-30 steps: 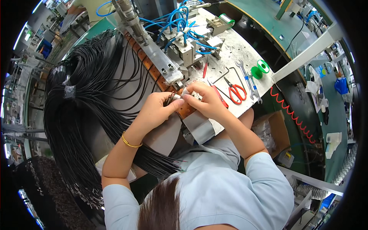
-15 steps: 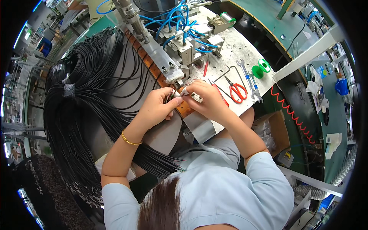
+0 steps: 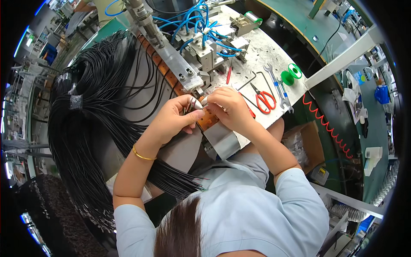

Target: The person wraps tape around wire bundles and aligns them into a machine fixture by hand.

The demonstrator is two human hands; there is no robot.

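Note:
My left hand (image 3: 171, 121) is closed in a pinch, with thin dark and reddish wire (image 3: 192, 104) showing at its fingertips. My right hand (image 3: 229, 108) meets it there, thumb and fingers pressed together; what it pinches is too small and covered to make out. Whitish covers sit on some fingertips. Both hands are just in front of a metal press head (image 3: 190, 81), above an orange-brown rail (image 3: 207, 121). To the left hangs a thick bundle of black cables (image 3: 92, 124), tied with a clear wrap (image 3: 76, 102). Some cables pass under my left forearm.
Right of my hands lie red-handled scissors (image 3: 266, 102), hex keys (image 3: 249, 81), wrenches (image 3: 278, 88) and a green spool (image 3: 287, 77). Behind stands a fixture with blue air hoses (image 3: 195, 21). A white post (image 3: 342, 58) and coiled red hose (image 3: 327, 124) are at right, above a cardboard box (image 3: 314, 145).
Both hands stay together at the same spot by the press head. The left hand has shifted slightly left, and the right fingers have curled a little more, with more of the wire showing.

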